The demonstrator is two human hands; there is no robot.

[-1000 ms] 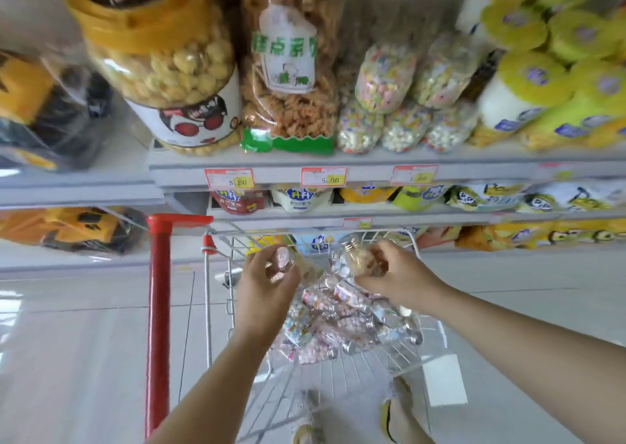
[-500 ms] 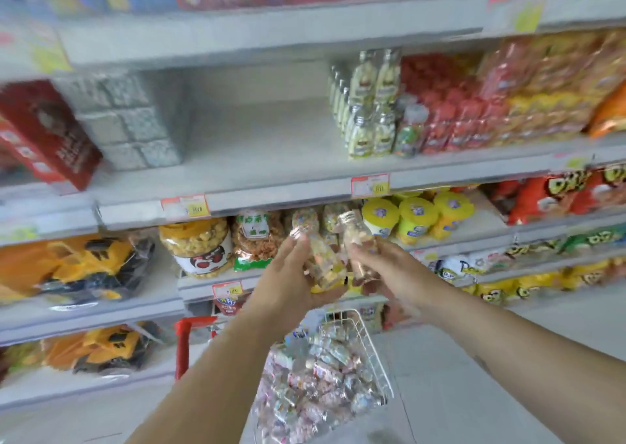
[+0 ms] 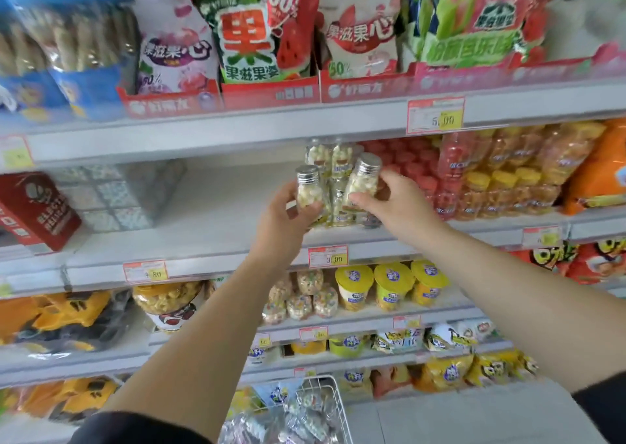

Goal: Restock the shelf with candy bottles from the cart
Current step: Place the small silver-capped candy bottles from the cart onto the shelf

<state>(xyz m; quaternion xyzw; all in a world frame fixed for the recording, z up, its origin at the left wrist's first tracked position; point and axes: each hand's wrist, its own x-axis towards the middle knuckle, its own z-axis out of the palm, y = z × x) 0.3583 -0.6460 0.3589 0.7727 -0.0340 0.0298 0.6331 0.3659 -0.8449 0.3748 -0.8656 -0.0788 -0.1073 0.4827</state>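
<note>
Head view: nearest, at the bottom edge and well below the white metal middle shelf (image 3: 210,216), one corner of a white wire cart (image 3: 318,378) shows. It is piled with small clear candy bottles (image 3: 305,420), which are blurred. Two bare forearms reach up from dark sleeves (image 3: 135,428) toward that shelf. The left hand (image 3: 283,218) curls fingers and thumb round a small clear candy bottle with a silver screw cap (image 3: 307,189). This bottle is filled with pale pieces and held upright above the shelf's front part. The right hand (image 3: 398,206) grips a second clear silver-capped bottle (image 3: 363,182) of the same kind, its top leaning slightly right, just beside the first. A red-and-white price tag (image 3: 328,256) sits on the shelf's front edge, below both hands. Farther back on the shelf, behind the two held bottles, stands a cluster of matching bottles (image 3: 333,162). Blurred red and yellow containers (image 3: 481,186) fill the shelf to the right of the cluster.
</note>
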